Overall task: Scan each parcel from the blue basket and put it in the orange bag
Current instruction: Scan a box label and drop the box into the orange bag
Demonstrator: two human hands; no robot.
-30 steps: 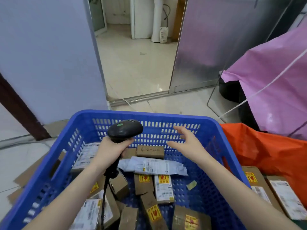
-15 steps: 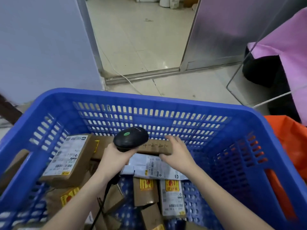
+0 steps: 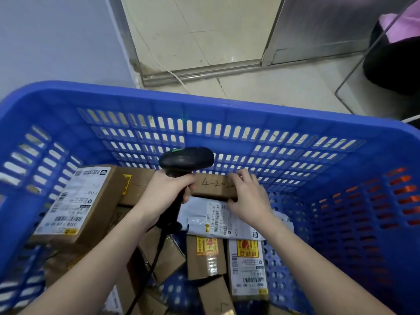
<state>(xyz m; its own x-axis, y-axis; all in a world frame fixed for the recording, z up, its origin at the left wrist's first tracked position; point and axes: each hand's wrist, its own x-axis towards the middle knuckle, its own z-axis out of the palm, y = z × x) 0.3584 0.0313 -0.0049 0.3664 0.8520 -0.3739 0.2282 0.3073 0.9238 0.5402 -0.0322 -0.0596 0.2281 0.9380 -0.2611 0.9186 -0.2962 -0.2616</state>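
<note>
The right hand point(image 3: 247, 198) pinches a small box point(image 3: 216, 186) in the blue basket point(image 3: 204, 108); the left hand point(image 3: 163, 192) grips the scanner point(image 3: 186, 159). Many parcels remain, so the task looks far from done.

A small brown cardboard parcel point(image 3: 214, 186) with handwritten numbers is lying against the far wall of the blue slotted plastic basket point(image 3: 227, 114), among other labelled parcels.

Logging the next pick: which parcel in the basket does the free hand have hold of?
The small brown box with "4-2-" handwritten on it, against the basket's far wall. The right hand grips its right end; no other parcel is touched.
</note>
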